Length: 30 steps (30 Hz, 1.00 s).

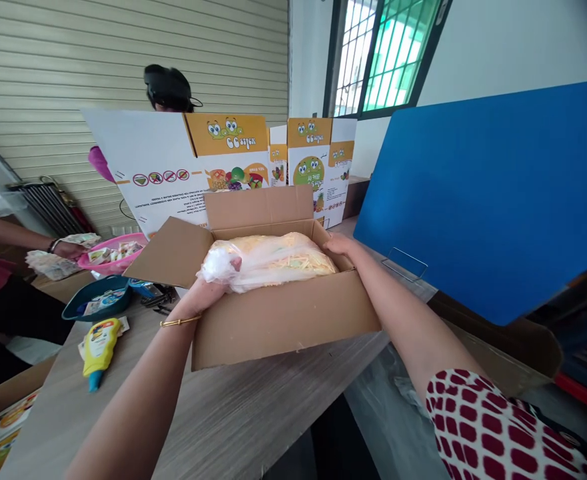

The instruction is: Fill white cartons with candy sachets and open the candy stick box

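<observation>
We log a wood-grain table (233,413) bearing an open brown cardboard carton (283,320); in it lies a translucent plastic bag (288,260) of pale yellow shreds, bulging at the rim; our left hand (208,295) grasps its bunched end; our right hand (341,244) rests at the carton's right rim, fingertips hidden, grip undetermined; we judge loading nearly done, carton closure outstanding.

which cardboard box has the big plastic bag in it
The plain brown box, open in the centre; the printed boxes standing behind it are white and orange.
</observation>
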Each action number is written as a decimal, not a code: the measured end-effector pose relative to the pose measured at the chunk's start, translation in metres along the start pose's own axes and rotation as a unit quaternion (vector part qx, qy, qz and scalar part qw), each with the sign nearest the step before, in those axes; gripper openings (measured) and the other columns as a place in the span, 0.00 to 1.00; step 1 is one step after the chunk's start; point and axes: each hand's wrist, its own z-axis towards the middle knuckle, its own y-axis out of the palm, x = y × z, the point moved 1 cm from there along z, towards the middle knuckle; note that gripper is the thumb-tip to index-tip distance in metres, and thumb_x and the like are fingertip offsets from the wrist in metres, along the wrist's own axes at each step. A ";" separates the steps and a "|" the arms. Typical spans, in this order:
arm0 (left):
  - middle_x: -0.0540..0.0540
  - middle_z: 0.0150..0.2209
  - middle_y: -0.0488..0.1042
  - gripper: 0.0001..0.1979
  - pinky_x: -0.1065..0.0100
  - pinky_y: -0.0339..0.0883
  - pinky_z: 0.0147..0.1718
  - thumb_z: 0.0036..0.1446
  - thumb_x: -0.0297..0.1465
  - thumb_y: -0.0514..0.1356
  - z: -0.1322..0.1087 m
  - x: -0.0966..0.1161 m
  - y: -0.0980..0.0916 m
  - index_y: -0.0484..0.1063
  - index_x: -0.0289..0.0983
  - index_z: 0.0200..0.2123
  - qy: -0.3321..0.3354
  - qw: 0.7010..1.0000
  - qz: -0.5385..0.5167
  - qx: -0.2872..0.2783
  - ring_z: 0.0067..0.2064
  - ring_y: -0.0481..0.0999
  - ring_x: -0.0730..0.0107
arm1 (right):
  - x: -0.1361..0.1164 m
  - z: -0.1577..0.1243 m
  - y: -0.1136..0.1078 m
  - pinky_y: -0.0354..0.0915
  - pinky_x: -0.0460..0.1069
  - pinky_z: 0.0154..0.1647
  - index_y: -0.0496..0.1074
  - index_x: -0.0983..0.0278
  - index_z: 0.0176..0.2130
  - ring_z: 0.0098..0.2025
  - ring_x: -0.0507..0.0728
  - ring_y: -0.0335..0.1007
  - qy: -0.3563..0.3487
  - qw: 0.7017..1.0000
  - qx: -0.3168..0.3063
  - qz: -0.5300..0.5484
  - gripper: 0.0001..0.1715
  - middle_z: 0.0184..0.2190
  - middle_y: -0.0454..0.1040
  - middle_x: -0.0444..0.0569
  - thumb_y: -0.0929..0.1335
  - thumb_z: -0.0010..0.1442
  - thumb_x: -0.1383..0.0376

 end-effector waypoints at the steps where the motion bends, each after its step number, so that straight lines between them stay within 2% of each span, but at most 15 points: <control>1: 0.49 0.29 0.58 0.18 0.65 0.61 0.31 0.70 0.42 0.46 -0.004 0.001 0.000 0.55 0.40 0.28 -0.008 1.000 -0.026 -0.010 0.31 0.61 0.69 | 0.000 -0.004 0.000 0.69 0.50 0.45 0.75 0.70 0.57 0.47 0.63 0.77 -0.005 1.000 0.001 0.008 0.25 0.50 0.80 0.60 0.69 0.60 0.70; 4: 0.49 0.30 0.58 0.18 0.65 0.60 0.33 0.70 0.42 0.47 -0.019 0.007 0.000 0.55 0.40 0.29 -0.016 0.997 -0.074 -0.023 0.32 0.61 0.69 | 0.006 -0.014 0.002 0.69 0.50 0.45 0.75 0.67 0.57 0.47 0.63 0.77 -0.022 0.999 0.015 0.047 0.25 0.51 0.80 0.57 0.69 0.60 0.68; 9: 0.48 0.33 0.63 0.14 0.63 0.64 0.40 0.71 0.40 0.48 -0.046 0.021 0.003 0.60 0.40 0.32 -0.012 0.997 -0.072 -0.028 0.36 0.64 0.67 | 0.019 -0.033 0.004 0.69 0.53 0.49 0.75 0.66 0.55 0.50 0.64 0.76 -0.029 0.991 0.060 0.115 0.24 0.51 0.80 0.56 0.68 0.59 0.66; 12: 0.49 0.33 0.63 0.12 0.64 0.64 0.38 0.70 0.39 0.50 -0.063 0.026 0.007 0.61 0.40 0.34 -0.008 0.993 -0.111 -0.039 0.35 0.64 0.68 | 0.023 -0.053 0.005 0.68 0.56 0.55 0.73 0.64 0.57 0.53 0.65 0.75 -0.037 0.987 0.091 0.126 0.25 0.54 0.78 0.56 0.68 0.60 0.63; 16: 0.49 0.32 0.65 0.12 0.65 0.65 0.34 0.68 0.40 0.54 -0.091 0.035 0.014 0.64 0.40 0.35 -0.039 0.986 -0.157 -0.030 0.33 0.66 0.68 | 0.028 -0.084 0.005 0.67 0.59 0.58 0.71 0.61 0.60 0.54 0.67 0.74 -0.038 0.983 0.129 0.124 0.27 0.55 0.78 0.55 0.67 0.62 0.61; 19: 0.49 0.33 0.69 0.11 0.64 0.65 0.35 0.68 0.39 0.57 -0.118 0.048 0.020 0.66 0.40 0.34 -0.034 0.995 -0.095 0.005 0.34 0.69 0.66 | 0.032 -0.109 0.006 0.66 0.61 0.60 0.69 0.59 0.63 0.56 0.68 0.73 -0.035 0.978 0.154 0.136 0.30 0.57 0.76 0.54 0.66 0.62 0.59; 22: 0.48 0.34 0.72 0.08 0.63 0.64 0.40 0.69 0.33 0.57 -0.146 0.064 0.028 0.69 0.40 0.35 0.070 0.996 0.026 0.053 0.38 0.70 0.65 | 0.041 -0.137 0.012 0.65 0.61 0.61 0.65 0.58 0.66 0.58 0.68 0.72 -0.033 0.969 0.179 0.166 0.34 0.58 0.75 0.54 0.66 0.63 0.57; 25: 0.47 0.35 0.74 0.10 0.60 0.63 0.43 0.70 0.29 0.54 -0.172 0.075 0.039 0.71 0.39 0.34 0.163 0.970 0.146 0.103 0.38 0.69 0.63 | 0.057 -0.168 0.026 0.66 0.61 0.60 0.66 0.60 0.66 0.57 0.68 0.73 0.006 0.967 0.167 0.192 0.35 0.57 0.76 0.56 0.66 0.62 0.55; 28: 0.45 0.35 0.76 0.12 0.59 0.62 0.42 0.69 0.29 0.55 -0.194 0.078 0.052 0.71 0.38 0.32 0.183 0.943 0.221 0.171 0.37 0.69 0.61 | 0.073 -0.198 0.045 0.67 0.61 0.58 0.68 0.64 0.63 0.55 0.68 0.74 0.043 0.964 0.148 0.219 0.35 0.54 0.77 0.58 0.66 0.61 0.53; 30: 0.46 0.33 0.77 0.12 0.59 0.62 0.41 0.68 0.29 0.56 -0.203 0.077 0.058 0.70 0.38 0.30 0.199 0.930 0.239 0.195 0.36 0.69 0.61 | 0.078 -0.214 0.055 0.67 0.60 0.58 0.69 0.64 0.61 0.56 0.68 0.74 0.051 0.957 0.154 0.241 0.34 0.53 0.78 0.58 0.66 0.61 0.51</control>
